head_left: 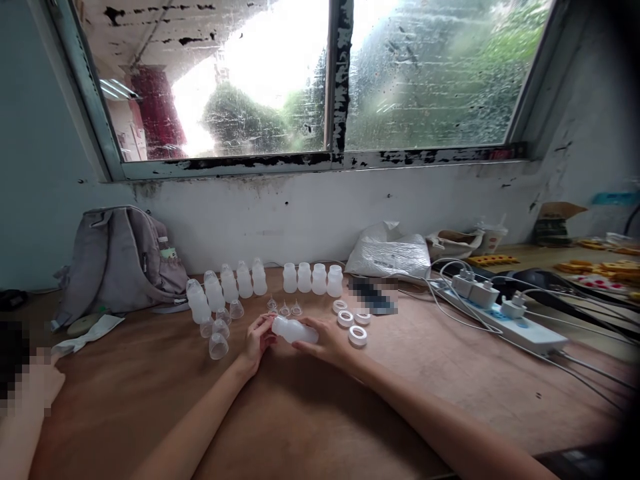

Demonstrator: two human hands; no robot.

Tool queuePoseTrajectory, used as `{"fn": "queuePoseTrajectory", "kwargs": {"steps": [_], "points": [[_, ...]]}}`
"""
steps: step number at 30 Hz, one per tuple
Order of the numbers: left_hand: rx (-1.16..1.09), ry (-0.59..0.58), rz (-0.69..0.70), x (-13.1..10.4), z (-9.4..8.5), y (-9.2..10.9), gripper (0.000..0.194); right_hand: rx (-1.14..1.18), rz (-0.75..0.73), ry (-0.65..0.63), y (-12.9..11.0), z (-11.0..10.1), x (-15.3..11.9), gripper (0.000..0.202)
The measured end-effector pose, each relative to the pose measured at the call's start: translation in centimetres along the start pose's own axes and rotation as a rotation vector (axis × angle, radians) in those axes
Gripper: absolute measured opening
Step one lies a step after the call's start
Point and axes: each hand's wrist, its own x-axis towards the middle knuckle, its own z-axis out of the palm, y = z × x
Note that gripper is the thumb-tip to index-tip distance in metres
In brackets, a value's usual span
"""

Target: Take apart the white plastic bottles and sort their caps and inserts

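Observation:
A frosted white baby bottle (296,331) lies on its side between my hands, its neck pointing left. My right hand (327,341) is wrapped around the base end. At the neck, the closed fingers of my left hand (258,340) grip the bottle; what else they may cover is hidden. Just behind stand several clear bottle nipples (285,309). White screw rings (357,335) lie to the right of my right hand. Clear dome caps (219,347) sit left of my left hand.
Capped bottles (229,283) stand back left, open bottles (304,278) back centre. A grey backpack (123,257) leans against the wall. At right are a silver bag (389,250) and a power strip (520,327) with trailing cables. Another person's hand (47,383) rests at far left.

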Motion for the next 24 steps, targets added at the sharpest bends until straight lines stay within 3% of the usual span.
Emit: {"fn": "queuePoseTrajectory", "kwargs": {"steps": [5, 11, 17, 24], "points": [[-0.079, -0.052, -0.022, 0.2, -0.3, 0.3, 0.025, -0.152, 0.004, 0.066, 0.2, 0.6, 0.0, 0.042], [0.073, 0.041, 0.061, 0.2, 0.0, -0.2, 0.026, -0.334, -0.071, 0.133, 0.9, 1.0, 0.1, 0.044], [0.168, 0.062, 0.032, 0.0, 0.2, -0.2, 0.039, -0.328, -0.207, 0.100, 1.2, 0.7, 0.0, 0.046], [0.175, 0.049, 0.015, 0.2, 0.0, -0.5, 0.043, -0.305, -0.189, 0.113, 0.1, 1.0, -0.1, 0.047]]}}
